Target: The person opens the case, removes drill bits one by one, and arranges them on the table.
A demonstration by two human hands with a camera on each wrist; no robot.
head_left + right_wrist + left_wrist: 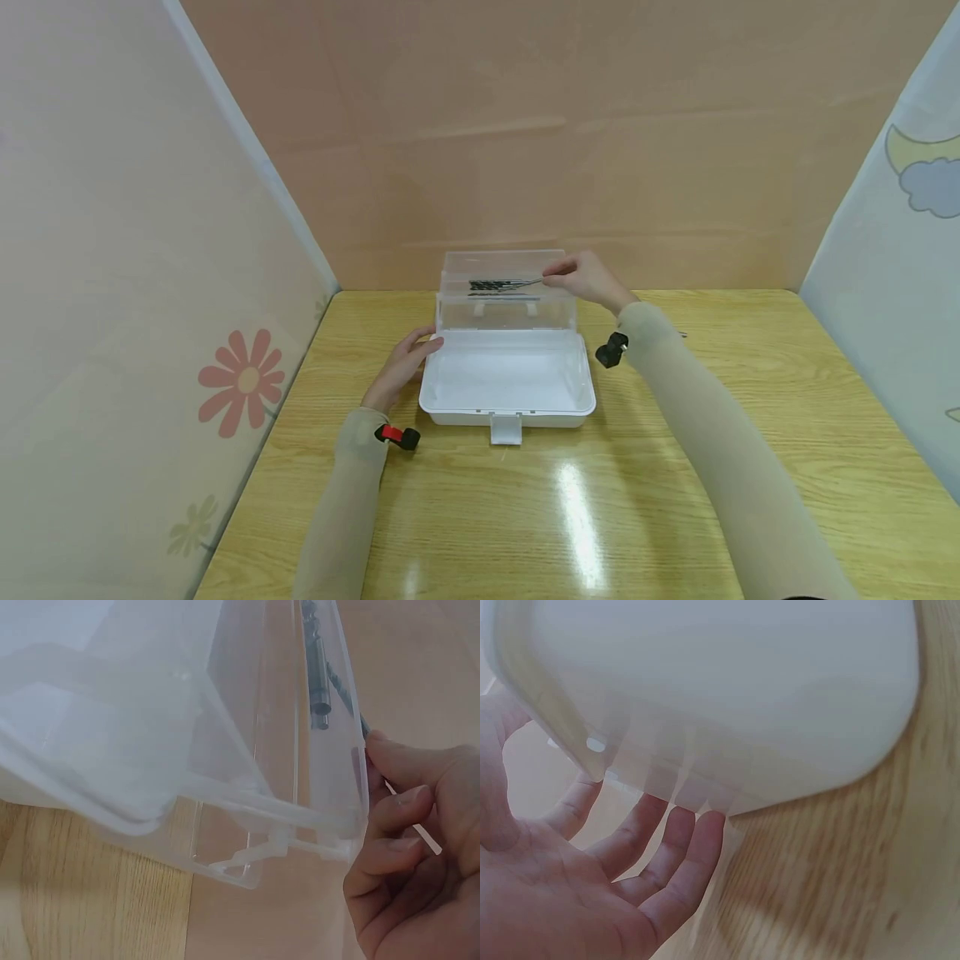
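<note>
A white plastic toolbox (507,418) lies open, its clear lid raised at the back with a clear tray (504,262) above it. Several dark spiral drill bits (487,285) lie in that tray; thick ones (319,682) show through its wall in the right wrist view. My right hand (588,279) pinches one drill bit (531,282) by its shank at the tray's right end, its dark fluted part reaching in over the others. On the box's left side, my left hand (401,367) holds the wall, thumb at the rim and fingertips (709,825) against the outside.
A white latch (506,429) hangs down at the box's front. Behind my right forearm a small metal tip (682,334) shows on the wooden table (480,517). A draped back wall (570,167) stands close behind the tray, with cloth walls at both sides.
</note>
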